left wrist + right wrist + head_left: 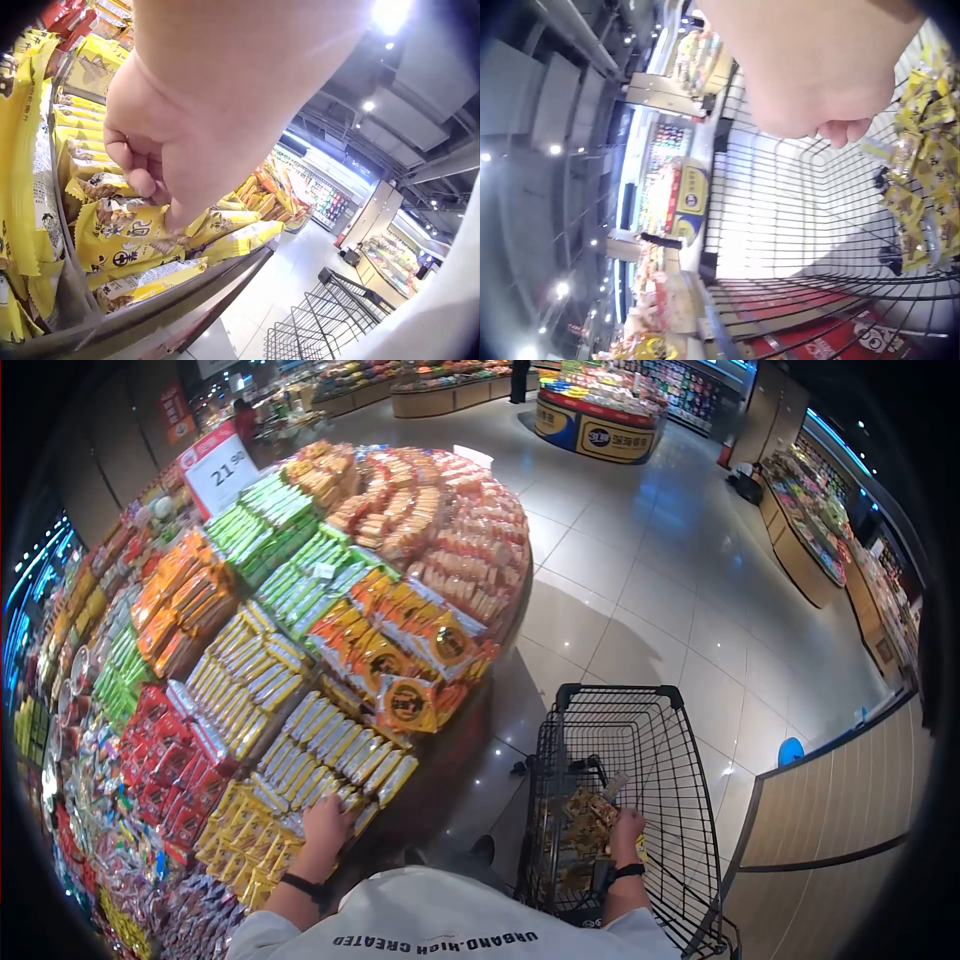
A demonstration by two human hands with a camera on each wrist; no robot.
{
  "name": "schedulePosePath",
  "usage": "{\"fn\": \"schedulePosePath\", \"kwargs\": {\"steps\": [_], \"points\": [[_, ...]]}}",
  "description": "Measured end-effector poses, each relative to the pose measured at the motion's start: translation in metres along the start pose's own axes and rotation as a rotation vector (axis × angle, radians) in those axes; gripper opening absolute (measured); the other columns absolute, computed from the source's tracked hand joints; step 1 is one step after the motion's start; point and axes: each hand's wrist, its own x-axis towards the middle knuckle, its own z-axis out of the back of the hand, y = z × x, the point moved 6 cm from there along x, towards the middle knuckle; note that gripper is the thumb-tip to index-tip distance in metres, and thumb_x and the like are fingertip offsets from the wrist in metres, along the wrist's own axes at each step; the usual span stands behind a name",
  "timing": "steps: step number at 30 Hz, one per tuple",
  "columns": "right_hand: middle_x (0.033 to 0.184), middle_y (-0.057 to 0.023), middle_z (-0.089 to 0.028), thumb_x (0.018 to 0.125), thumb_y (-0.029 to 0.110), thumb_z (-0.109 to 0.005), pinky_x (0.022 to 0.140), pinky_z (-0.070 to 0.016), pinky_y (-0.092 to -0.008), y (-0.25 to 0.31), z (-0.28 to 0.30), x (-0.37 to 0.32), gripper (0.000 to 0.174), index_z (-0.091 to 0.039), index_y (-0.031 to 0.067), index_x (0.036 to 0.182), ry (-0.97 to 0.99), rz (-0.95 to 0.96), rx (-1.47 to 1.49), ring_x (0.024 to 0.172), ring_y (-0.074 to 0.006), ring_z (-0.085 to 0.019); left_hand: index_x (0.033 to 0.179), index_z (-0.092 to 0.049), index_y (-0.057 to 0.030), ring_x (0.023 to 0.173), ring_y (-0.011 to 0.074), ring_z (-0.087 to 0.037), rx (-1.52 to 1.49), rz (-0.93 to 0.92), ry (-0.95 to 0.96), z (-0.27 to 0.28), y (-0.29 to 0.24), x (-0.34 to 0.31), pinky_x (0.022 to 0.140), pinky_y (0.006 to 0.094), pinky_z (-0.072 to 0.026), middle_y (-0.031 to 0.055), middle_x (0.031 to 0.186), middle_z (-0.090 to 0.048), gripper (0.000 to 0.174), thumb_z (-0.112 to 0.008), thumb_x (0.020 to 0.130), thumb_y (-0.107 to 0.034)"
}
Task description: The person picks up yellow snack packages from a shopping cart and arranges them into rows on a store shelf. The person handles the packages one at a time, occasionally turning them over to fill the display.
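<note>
My left hand [328, 823] is at the near edge of the display, over rows of yellow-and-silver snack packets [320, 745]. Close up in the left wrist view, its fingers curl and its thumb presses against a yellow snack packet [124, 232] standing in the row. My right hand [627, 830] is inside the black wire shopping cart [690, 760]. A pale snack packet [614, 787] sticks out at its curled fingertips; the right wrist view shows this packet [877, 148] right beside them, the thumb hidden. Below lies a heap of yellow snack packets [922, 187] in the cart.
The rounded display holds green packets [305, 575], orange packets [410, 625] and red packets [165, 760]. A price sign [220, 465] stands at its back. Tiled floor [640, 600] runs ahead of the cart, and a wooden counter [840, 810] flanks its right side.
</note>
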Motion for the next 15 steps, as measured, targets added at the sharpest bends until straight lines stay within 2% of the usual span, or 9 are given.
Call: {"fn": "schedulePosePath", "kwargs": {"steps": [2, 4, 5, 7, 9, 12, 13, 14, 15], "points": [[0.067, -0.0042, -0.054, 0.094, 0.011, -0.057, 0.050, -0.0395, -0.0324, -0.037, 0.007, 0.020, 0.009, -0.058, 0.0055, 0.087, -0.001, -0.067, -0.046, 0.054, -0.0152, -0.051, 0.094, -0.065, -0.0102, 0.091, 0.0352, -0.068, 0.001, 0.023, 0.019, -0.005, 0.000, 0.006, 0.086, 0.0501, -0.0471, 0.0129, 0.093, -0.071, 0.022, -0.072, 0.081, -0.026], [0.065, -0.0100, -0.059, 0.092, 0.025, -0.064, 0.045, -0.0434, -0.0378, -0.078, 0.010, 0.015, 0.023, -0.060, 0.0057, 0.082, 0.080, -0.271, 0.013, 0.048, -0.0232, -0.053, 0.092, -0.063, -0.0105, 0.088, 0.0365, -0.067, 0.015, 0.060, 0.000, -0.004, -0.001, 0.004, 0.080, 0.0499, -0.0498, 0.0139, 0.092, -0.070, 0.021, -0.072, 0.081, -0.025], [0.059, -0.0098, -0.055, 0.092, 0.023, -0.060, 0.042, -0.0406, -0.0390, -0.111, 0.009, 0.020, 0.024, -0.057, 0.0084, 0.073, 0.117, -0.447, -0.021, 0.043, -0.0245, -0.051, 0.091, -0.061, -0.0097, 0.086, 0.0387, -0.067, 0.016, 0.052, 0.014, -0.001, -0.003, 0.004, 0.074, 0.0509, -0.0514, 0.0154, 0.090, -0.069, 0.020, -0.071, 0.082, -0.024], [0.057, -0.0107, -0.056, 0.090, 0.020, -0.061, 0.042, -0.0396, -0.0386, -0.115, 0.018, 0.004, 0.025, -0.058, 0.0071, 0.070, 0.339, -0.411, 0.169, 0.045, -0.0249, -0.054, 0.091, -0.061, -0.0092, 0.085, 0.0395, -0.067, 0.080, 0.108, 0.065, 0.002, -0.010, -0.002, 0.074, 0.0517, -0.0517, 0.0161, 0.089, -0.069, 0.020, -0.071, 0.083, -0.024], [0.058, -0.0120, -0.057, 0.090, 0.018, -0.060, 0.042, -0.0405, -0.0397, -0.147, 0.026, -0.021, 0.023, -0.059, 0.0069, 0.070, 0.251, -0.480, 0.164, 0.046, -0.0265, -0.055, 0.090, -0.059, -0.0079, 0.084, 0.0407, -0.068, 0.137, 0.161, 0.093, 0.008, -0.014, 0.009, 0.072, 0.0530, -0.0526, 0.0167, 0.085, -0.069, 0.023, -0.071, 0.084, -0.027], [0.059, -0.0160, -0.062, 0.089, 0.013, -0.057, 0.044, -0.0430, -0.0429, -0.197, 0.028, 0.008, 0.018, -0.064, 0.0062, 0.073, 0.199, -0.499, -0.009, 0.048, -0.0316, -0.059, 0.087, -0.059, -0.0082, 0.079, 0.0398, -0.067, 0.169, 0.062, 0.104, -0.004, -0.006, 0.020, 0.070, 0.0515, -0.0523, 0.0155, 0.081, -0.068, 0.025, -0.073, 0.082, -0.029], [0.059, -0.0128, -0.060, 0.093, 0.022, -0.057, 0.046, -0.0424, -0.0429, -0.203, 0.021, 0.043, 0.025, -0.064, 0.0086, 0.073, 0.265, 0.079, -0.577, 0.051, -0.0299, -0.059, 0.085, -0.060, -0.0081, 0.077, 0.0392, -0.067, 0.199, 0.108, 0.121, -0.001, -0.006, 0.019, 0.069, 0.0509, -0.0516, 0.0149, 0.079, -0.067, 0.028, -0.075, 0.081, -0.031], [0.058, -0.0097, -0.058, 0.098, 0.030, -0.056, 0.048, -0.0419, -0.0429, -0.241, 0.026, 0.024, 0.032, -0.063, 0.0110, 0.074, 0.332, 0.606, -1.133, 0.053, -0.0282, -0.060, 0.083, -0.060, -0.0079, 0.074, 0.0385, -0.066, 0.276, 0.128, 0.169, 0.001, -0.010, 0.030, 0.067, 0.0503, -0.0509, 0.0142, 0.077, -0.066, 0.032, -0.078, 0.080, -0.034], [0.071, -0.0207, -0.068, 0.096, 0.025, -0.057, 0.058, -0.0473, -0.0517, -0.200, 0.040, 0.009, 0.027, -0.070, 0.0028, 0.090, 0.078, 0.475, -0.656, 0.067, -0.0391, -0.067, 0.083, -0.060, -0.0079, 0.074, 0.0385, -0.066, 0.329, 0.101, 0.207, 0.000, -0.011, 0.032, 0.067, 0.0503, -0.0509, 0.0142, 0.077, -0.066, 0.032, -0.078, 0.080, -0.034]]}}
